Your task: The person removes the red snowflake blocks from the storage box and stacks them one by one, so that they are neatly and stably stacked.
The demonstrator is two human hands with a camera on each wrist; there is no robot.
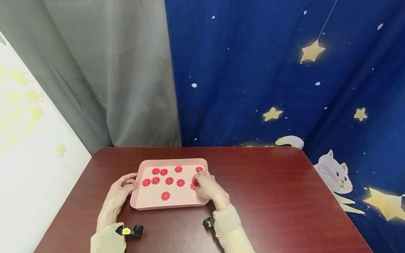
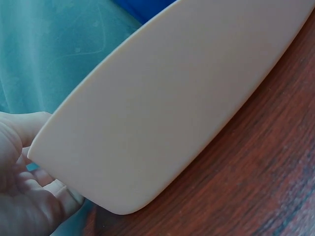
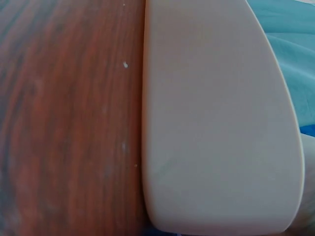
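A shallow pink tray stands on the table, with several red notched interlocking discs spread over its floor. My left hand holds the tray at its left end; in the left wrist view its fingers lie against the outer wall near the corner. Over the tray's right side, my right hand pinches one red disc, which its fingers partly cover. Another disc lies just beyond that hand. In the right wrist view the tray's outer wall hides nearly all of the hand.
The dark red-brown wooden table extends to the right of the tray. Behind it hang a grey curtain and a blue curtain with stars. A white panel borders the left side. Black wrist cameras sit at both cuffs.
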